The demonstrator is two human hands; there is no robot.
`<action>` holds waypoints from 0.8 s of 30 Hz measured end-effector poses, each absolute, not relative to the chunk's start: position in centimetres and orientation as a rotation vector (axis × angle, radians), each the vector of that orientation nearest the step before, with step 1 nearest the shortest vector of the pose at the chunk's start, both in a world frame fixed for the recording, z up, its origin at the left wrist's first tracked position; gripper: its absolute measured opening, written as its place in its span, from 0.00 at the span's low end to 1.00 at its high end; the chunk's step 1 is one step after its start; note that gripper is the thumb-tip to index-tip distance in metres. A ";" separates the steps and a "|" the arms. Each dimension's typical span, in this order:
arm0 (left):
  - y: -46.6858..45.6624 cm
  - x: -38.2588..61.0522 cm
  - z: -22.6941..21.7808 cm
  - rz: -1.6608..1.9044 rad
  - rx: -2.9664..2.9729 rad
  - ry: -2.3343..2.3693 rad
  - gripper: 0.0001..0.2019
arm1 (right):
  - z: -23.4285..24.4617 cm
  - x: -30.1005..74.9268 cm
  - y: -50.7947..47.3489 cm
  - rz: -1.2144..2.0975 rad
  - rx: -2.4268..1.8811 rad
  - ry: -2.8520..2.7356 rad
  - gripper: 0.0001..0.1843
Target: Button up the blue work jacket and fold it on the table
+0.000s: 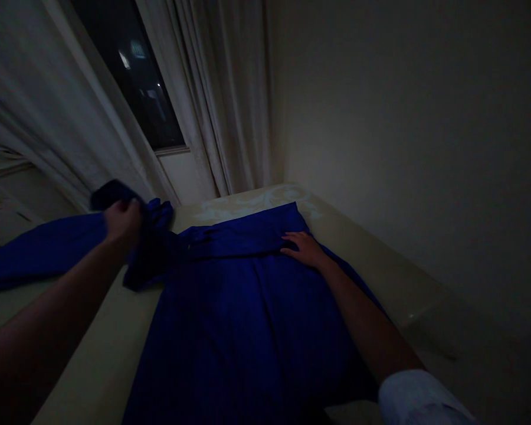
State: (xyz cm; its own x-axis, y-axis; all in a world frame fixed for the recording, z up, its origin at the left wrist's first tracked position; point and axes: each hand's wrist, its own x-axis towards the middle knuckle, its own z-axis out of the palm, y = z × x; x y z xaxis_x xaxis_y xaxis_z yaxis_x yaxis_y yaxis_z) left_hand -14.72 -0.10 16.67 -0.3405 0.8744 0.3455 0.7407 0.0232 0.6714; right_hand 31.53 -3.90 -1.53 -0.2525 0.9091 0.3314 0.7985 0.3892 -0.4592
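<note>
Left grip [123, 219] closed on a sleeve [153, 251] at 10 o'clock, right grip [304, 248] open flat at 1 o'clock on the blue shirt [239, 319] across the bed [371, 265], looks soft and floppy, I'd hold it by the seams.

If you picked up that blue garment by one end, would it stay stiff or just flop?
Probably floppy: the blue garment bunches and droops where the left hand grips it. Likely light, since one hand lifts that part. It may slide on the smooth pale surface; the right hand lies flat on the cloth.
</note>
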 end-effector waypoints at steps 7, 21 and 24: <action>2.6 -4.7 15.4 1.018 1.770 1.103 0.31 | -0.9 33.6 -2.4 0.797 -1.313 -1.176 0.45; 2.4 -13.0 3.5 0.846 0.983 1.819 0.24 | -2.8 34.7 -1.8 0.155 -1.773 -1.311 0.44; 3.2 -11.8 3.9 0.904 1.091 1.739 0.21 | -2.5 35.1 -1.8 0.246 -1.863 -1.367 0.39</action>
State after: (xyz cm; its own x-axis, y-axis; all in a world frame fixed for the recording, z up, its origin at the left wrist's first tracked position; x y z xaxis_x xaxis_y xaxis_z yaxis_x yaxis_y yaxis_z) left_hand -11.78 3.22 3.91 -0.2389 0.9272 -0.2885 0.2972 0.3526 0.8873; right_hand 35.07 -1.82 -2.53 0.3982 0.8714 0.2867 0.7171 -0.1008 -0.6897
